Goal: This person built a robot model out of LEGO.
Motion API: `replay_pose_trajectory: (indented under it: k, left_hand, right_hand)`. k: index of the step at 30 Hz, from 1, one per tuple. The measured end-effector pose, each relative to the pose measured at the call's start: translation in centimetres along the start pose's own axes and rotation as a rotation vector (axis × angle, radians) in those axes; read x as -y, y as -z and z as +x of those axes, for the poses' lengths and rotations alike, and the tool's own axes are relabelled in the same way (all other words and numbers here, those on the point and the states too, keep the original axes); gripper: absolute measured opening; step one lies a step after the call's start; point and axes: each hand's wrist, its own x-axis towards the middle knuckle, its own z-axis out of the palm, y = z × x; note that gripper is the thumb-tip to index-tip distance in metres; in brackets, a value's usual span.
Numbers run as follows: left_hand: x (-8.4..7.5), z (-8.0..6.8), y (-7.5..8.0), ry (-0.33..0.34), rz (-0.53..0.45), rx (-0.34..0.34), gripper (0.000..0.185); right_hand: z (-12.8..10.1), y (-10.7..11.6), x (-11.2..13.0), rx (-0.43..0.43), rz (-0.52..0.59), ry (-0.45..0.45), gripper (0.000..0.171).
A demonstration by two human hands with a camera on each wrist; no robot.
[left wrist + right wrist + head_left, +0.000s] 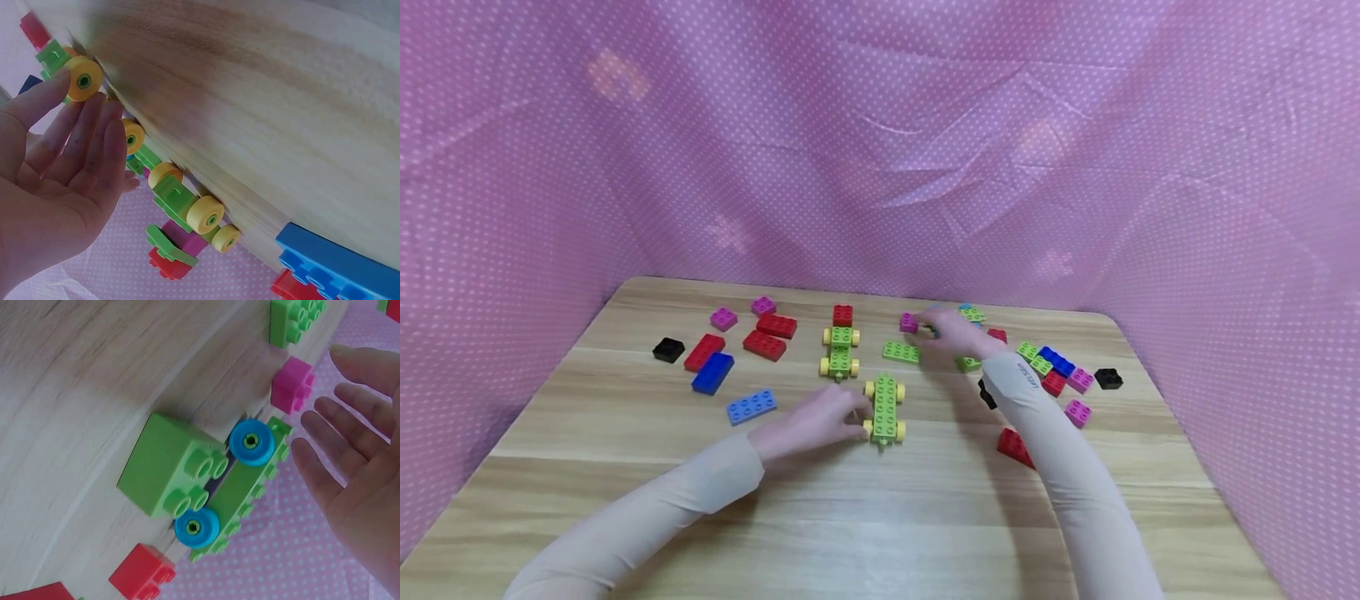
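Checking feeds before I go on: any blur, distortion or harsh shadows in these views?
Head view: wide-angle bend at the table edges, soft even light, faint shadows under the arms. Left wrist view: wood smeared, left hand soft. Right wrist view: green brick sharp, right hand blurry.

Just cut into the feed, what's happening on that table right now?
A person is working with plastic building bricks scattered on a wooden table. The left hand rests with straight fingers against a green wheeled brick chassis with yellow wheels, touching its wheels. The right hand, open, reaches toward the far edge beside a small magenta brick and a green chassis with blue wheels. A second yellow-wheeled green chassis sits farther back, untouched.
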Motion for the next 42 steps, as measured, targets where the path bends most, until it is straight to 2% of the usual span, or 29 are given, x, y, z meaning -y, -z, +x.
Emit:
replay_pose_trajectory:
  k: [8, 14, 20, 26, 35, 42]
  left_hand:
    - [-0.19, -0.05, 0.14, -0.013, 0.024, -0.023, 0.022]
    - [-0.14, -0.09, 0.37, -0.019, 0.019, -0.026, 0.021]
    - [0.09, -0.06, 0.43, -0.015, 0.008, -0.016, 0.021]
    - [-0.03, -0.14, 0.3, -0.011, 0.0, -0.017, 0.022]
    - [-0.3, -0.19, 0.23, 0.006, 0.012, -0.002, 0.023]
    - [-0.47, -0.29, 0.2, -0.006, 0.005, -0.012, 0.023]
  right_hand:
    - [0.67, -0.37, -0.01, 0.006, 0.032, 0.037, 0.033]
    - [0.63, -0.19, -0.05, 0.004, 0.039, 0.019, 0.034]
    - [0.48, -0.18, -0.04, -0.015, 0.046, 0.017, 0.028]
    - [0.43, -0.47, -0.25, -0.038, -0.015, -0.029, 0.037]
    - [0.72, -0.78, -0.18, -0.008, -0.022, -0.051, 0.037]
    - [0.84, -1.06, -0.3, -0.001, -0.025, -0.077, 0.04]
